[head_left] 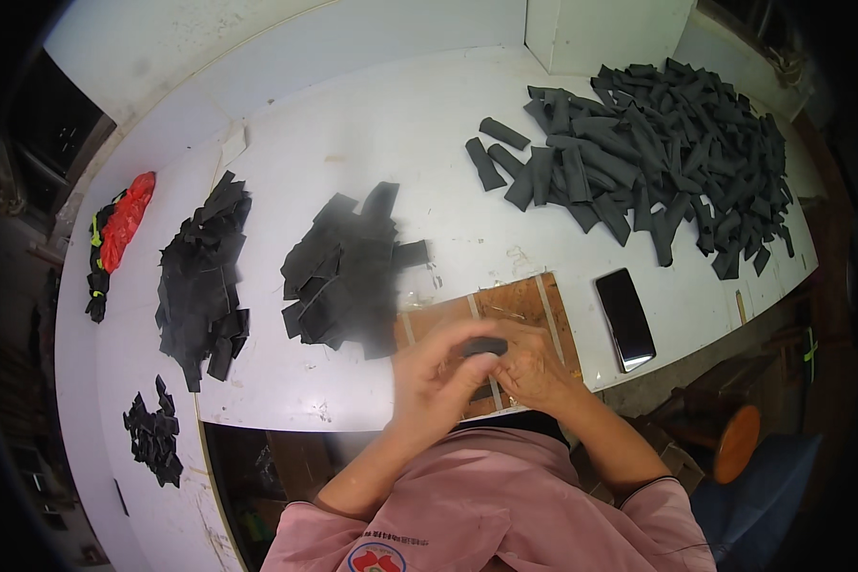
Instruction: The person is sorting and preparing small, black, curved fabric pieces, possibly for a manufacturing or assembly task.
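A small piece of black, cloth-like material (pixel 484 347) is held in front of me, rolled or folded. My left hand (pixel 437 372) is closed on it, with the thumb and fingertips at its near side. Up against it from the other side, my right hand (pixel 536 370) has its fingers curled and closed on the same piece. Much of the piece is hidden by my fingers. Both hands are above a brown board (pixel 520 303) with pale strips across it, at the table's near edge.
Flat black pieces lie in a middle pile (pixel 338 272), a left pile (pixel 202 281) and a small near-left pile (pixel 153 434). Dark rolled tubes (pixel 658 157) form a large heap at far right. A phone (pixel 625 319), a red plastic bag (pixel 127 221) and a stool (pixel 736 444) are around.
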`<state>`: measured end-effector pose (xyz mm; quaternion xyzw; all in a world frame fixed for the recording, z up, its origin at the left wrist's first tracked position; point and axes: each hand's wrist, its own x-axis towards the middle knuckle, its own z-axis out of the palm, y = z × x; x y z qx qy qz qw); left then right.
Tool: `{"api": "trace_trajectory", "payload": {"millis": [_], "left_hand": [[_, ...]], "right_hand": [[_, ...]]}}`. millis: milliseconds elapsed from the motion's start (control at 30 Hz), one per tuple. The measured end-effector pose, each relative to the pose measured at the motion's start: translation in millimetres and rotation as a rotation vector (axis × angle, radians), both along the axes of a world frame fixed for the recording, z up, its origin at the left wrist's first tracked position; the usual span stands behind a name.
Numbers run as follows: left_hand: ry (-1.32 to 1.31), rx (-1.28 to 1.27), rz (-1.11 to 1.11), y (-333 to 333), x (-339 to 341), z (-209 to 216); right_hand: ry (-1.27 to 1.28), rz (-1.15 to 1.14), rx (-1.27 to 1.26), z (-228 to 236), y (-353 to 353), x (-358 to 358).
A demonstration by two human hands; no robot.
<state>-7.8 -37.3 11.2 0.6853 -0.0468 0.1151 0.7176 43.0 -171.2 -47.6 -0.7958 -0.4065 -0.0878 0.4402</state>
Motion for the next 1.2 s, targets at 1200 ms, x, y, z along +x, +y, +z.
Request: {"api": "trace_trajectory", "payload": {"millis": [1200], "left_hand": [[0.349,1.317,0.553,151,217,-129]], "right_hand": [[1.012,-0.161,0.277,12,-23,27]]}}
